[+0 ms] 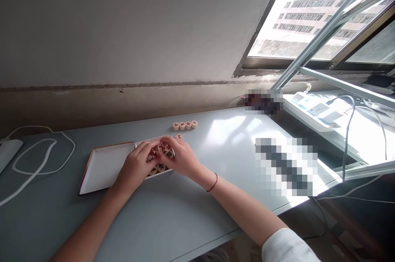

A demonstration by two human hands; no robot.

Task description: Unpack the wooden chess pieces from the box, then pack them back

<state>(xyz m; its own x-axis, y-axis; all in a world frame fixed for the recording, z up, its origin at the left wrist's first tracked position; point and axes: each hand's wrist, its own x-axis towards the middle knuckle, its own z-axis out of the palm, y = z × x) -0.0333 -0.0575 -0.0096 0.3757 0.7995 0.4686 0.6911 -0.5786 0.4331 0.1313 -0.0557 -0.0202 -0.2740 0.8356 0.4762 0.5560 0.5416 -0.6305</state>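
The left hand [137, 162] and right hand [182, 157] meet over the white box [162, 174], fingers curled in toward round pieces [161, 167] lying inside it. Both grips are partly closed, fingertips close together; whether either pinches a piece, I cannot tell, as the fingers cover that spot. The box sits mid-desk, its near rim showing below the hands and its far rim just beyond them. An open tray [108, 167] lies just beside it on the left, its near edge partly behind the left forearm.

Just beyond the right hand is a single piece [179, 136], and farther back a row of four pieces [185, 125] stands near the desk's far edge. Desk surface [173, 216] stretches between the forearms to the near edge, and rightward to a blurred dark object [284, 165]. On the left, a looped white cable [40, 170] lies well apart from the tray.
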